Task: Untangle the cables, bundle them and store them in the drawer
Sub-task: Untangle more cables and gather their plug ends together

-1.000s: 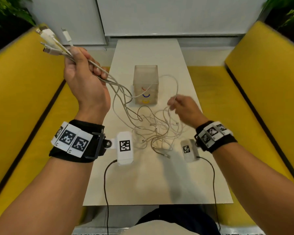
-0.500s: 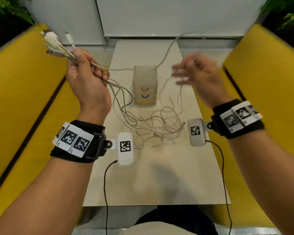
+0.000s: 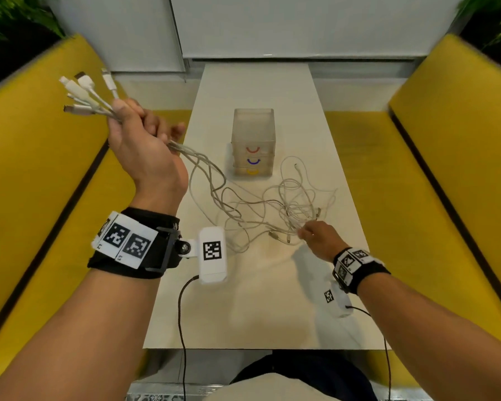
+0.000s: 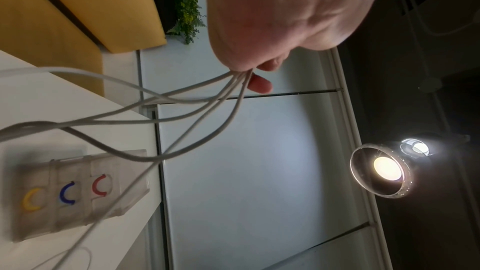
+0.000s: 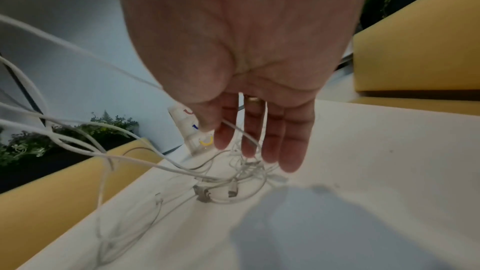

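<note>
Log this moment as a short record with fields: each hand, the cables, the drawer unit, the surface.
left hand: raised, grips a bunch of white cable ends, plugs fanned above the fist
right hand: low over the tangle, fingers straight in the right wrist view
white cables: loose tangle on the table
translucent drawer unit: three drawers, red, blue, yellow handles, all closed
white table: between yellow benches

A café or office booth is showing here: two yellow upholstered benches are facing each other across a narrow white table, green ferns are growing behind the seatbacks, and a pendant lamp is glowing overhead.
</note>
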`<state>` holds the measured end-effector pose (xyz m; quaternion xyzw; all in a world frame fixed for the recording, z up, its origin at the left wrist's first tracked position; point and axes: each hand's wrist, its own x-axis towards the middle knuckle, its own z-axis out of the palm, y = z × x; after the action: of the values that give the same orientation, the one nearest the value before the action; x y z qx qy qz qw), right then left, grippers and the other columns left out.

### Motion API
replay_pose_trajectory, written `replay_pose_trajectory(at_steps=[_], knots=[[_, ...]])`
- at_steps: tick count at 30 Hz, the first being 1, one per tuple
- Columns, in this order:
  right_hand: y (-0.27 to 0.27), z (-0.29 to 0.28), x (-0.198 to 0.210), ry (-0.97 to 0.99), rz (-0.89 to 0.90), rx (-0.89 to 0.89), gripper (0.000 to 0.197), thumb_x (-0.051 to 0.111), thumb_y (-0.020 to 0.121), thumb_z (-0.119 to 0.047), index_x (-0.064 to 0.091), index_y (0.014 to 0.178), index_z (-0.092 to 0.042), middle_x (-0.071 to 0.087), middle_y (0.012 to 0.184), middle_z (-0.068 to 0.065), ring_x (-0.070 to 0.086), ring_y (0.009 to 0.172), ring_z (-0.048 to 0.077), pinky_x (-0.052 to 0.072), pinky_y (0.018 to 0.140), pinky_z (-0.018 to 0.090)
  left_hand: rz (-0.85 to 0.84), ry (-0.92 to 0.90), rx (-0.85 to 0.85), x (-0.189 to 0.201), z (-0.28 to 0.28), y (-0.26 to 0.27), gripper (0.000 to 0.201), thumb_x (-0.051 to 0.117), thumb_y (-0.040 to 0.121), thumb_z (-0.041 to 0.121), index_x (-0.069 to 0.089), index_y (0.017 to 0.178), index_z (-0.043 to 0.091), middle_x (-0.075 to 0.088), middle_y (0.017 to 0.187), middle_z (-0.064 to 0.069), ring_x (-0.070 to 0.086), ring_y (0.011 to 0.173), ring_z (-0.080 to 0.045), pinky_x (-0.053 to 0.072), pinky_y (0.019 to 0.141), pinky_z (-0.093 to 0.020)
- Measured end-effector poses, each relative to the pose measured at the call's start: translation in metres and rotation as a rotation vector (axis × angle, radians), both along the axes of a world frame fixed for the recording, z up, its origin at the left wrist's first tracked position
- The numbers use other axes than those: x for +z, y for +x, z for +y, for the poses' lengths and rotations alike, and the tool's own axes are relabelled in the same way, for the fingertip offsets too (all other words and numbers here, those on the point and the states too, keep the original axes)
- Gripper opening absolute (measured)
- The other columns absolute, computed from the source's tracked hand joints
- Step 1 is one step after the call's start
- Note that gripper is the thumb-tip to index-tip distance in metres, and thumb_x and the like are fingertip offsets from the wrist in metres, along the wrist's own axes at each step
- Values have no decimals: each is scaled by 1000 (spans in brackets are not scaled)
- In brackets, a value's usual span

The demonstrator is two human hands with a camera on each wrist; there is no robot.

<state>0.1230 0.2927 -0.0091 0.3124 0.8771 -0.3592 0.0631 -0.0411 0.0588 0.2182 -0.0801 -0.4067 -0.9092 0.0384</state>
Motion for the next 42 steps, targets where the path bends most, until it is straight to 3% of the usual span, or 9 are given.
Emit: replay_pose_trajectory(at_steps=[4, 8, 12, 16, 22, 27, 31, 35, 42], knots=[[-1, -1, -7, 28, 35, -5, 29, 47, 104, -35, 61, 96, -10, 65, 96, 7, 61, 92, 30, 40, 72, 34, 3, -25, 8, -5, 3, 3, 33, 32, 111, 28, 41, 82, 15, 28, 64, 0, 22, 56, -14, 27, 46, -29], [-6, -13, -10, -78, 307, -71, 32, 63, 98, -24, 53, 128, -22, 57, 133, -1, 59, 113, 19, 48, 93, 34, 28, -52, -64, -13, 16, 13, 36, 34, 110, 31, 40, 78, 17, 26, 63, 1, 19, 54, -15, 22, 45, -28], [-14, -31, -9, 4, 437, -262, 27, 70, 92, -25, 47, 104, -20, 52, 114, 4, 58, 88, 19, 48, 73, 31, -58, -96, -70, -34, 27, 18, 35, 43, 106, 27, 36, 73, 19, 26, 58, 3, 18, 51, -14, 17, 46, -29], [-17, -36, -14, 187, -9, -157, 41, 47, 98, -52, 53, 81, -15, 59, 84, 1, 59, 79, 25, 39, 63, 34, -119, -119, -44, -55, 34, 15, 35, 47, 95, 19, 32, 64, 19, 25, 52, 5, 17, 46, -14, 19, 46, -26], [-21, -51, -47, 308, -74, 87, 29, 50, 99, -32, 64, 118, -15, 61, 120, 14, 56, 117, 34, 50, 86, 41, -149, -88, -24, -74, 39, 12, 39, 39, 94, 10, 30, 58, 22, 24, 51, 5, 16, 46, -14, 18, 47, -23], [-22, -56, -62, 543, -180, 214, 31, 53, 98, -25, 57, 125, -13, 54, 127, 15, 50, 119, 35, 52, 88, 46, -169, -81, 5, -81, 35, 7, 29, 41, 81, 11, 32, 55, 21, 23, 50, 2, 15, 47, -16, 18, 47, -23], [-13, -51, -67, 578, -152, 276, 25, 54, 99, -26, 61, 119, -13, 54, 124, 12, 51, 116, 31, 51, 83, 40, -171, -91, 19, -85, 29, 2, 27, 42, 77, 14, 33, 53, 21, 23, 50, 1, 16, 47, -17, 17, 48, -24], [-7, -43, -57, 358, 15, 316, 14, 59, 98, -17, 67, 110, -15, 55, 114, 9, 53, 111, 29, 49, 77, 37, -167, -96, 0, -88, 24, 1, 27, 41, 76, 14, 34, 51, 23, 24, 50, 2, 16, 47, -16, 17, 47, -25], [-6, -22, 38, 19, 435, 103, 9, 58, 98, -12, 64, 93, -17, 69, 93, 3, 63, 86, 22, 52, 79, 40, -147, -80, -49, -89, 17, 1, 24, 42, 76, 15, 36, 54, 22, 26, 53, 1, 16, 49, -17, 13, 49, -30]])
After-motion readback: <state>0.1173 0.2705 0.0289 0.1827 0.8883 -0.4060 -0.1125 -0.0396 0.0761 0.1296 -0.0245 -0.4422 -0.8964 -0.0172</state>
